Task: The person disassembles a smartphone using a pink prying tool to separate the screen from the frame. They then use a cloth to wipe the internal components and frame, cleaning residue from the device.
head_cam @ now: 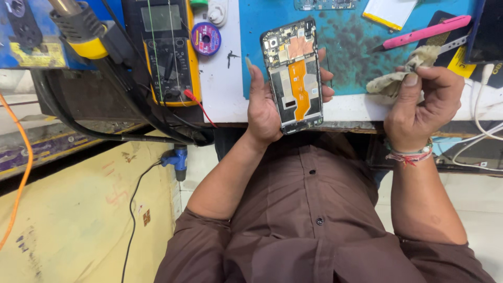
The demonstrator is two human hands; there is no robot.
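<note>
Nearest the camera are your brown shirt [314, 220] and your two bare forearms, reaching forward to the edge of the table [346, 112].

Your left hand [267, 107] cradles an opened phone [292, 73], held upright with its back cover off. Your palm lies behind it, your thumb runs along its left edge and your fingers [327, 86] wrap round the right edge, so the hand is closed on the phone. You can see its circuit board at the top and an orange flex strip running down the middle. The phone hangs just above the table's front edge, over the teal work mat [361, 47].

Your right hand [419, 105], with bands of thread at the wrist, pinches a crumpled beige cloth [403, 71] between thumb and fingers. The cloth lies well to the right of the phone and apart from it, trailing onto the mat.

Left of your left hand, a yellow multimeter [167, 50] rests on the table with a red probe lead [199, 107] at its lower corner, and a small purple spool [206, 38] sits just beside it. Further left a heat gun with a yellow collar [84, 29] points downward.

At the far edge, a pink-handled cutter [427, 31] lies on the mat beyond the cloth, and a white flat pack with a yellow edge [390, 11] lies near it.
</note>
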